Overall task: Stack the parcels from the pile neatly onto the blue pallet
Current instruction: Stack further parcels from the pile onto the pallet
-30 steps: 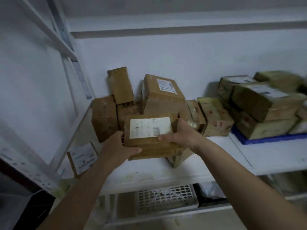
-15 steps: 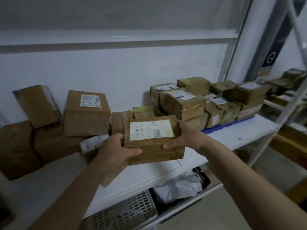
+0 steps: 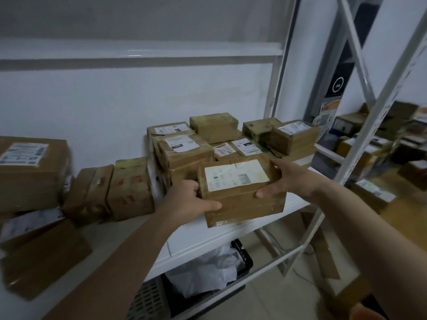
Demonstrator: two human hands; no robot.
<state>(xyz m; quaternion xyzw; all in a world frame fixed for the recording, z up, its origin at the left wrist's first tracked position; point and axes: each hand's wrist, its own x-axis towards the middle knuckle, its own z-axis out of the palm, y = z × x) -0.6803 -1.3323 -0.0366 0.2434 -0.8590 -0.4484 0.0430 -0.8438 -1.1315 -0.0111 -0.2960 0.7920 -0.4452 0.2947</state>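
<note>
Head view: both hands clamp one parcel (image 3: 240, 192), left hand (image 3: 188, 199) on its left end, right hand (image 3: 285, 181) on its right, held just in front of the stack (image 3: 208, 144). Mid-carry. Next: pick a flat top spot, set it down square.

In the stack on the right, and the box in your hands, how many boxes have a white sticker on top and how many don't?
Held parcel, white label on top: 1
Stack parcels with a white label on top: 5
Stack parcels with a plain top: 2
Total: 8 tops showing; the lower parcels are too hidden to count.
</note>
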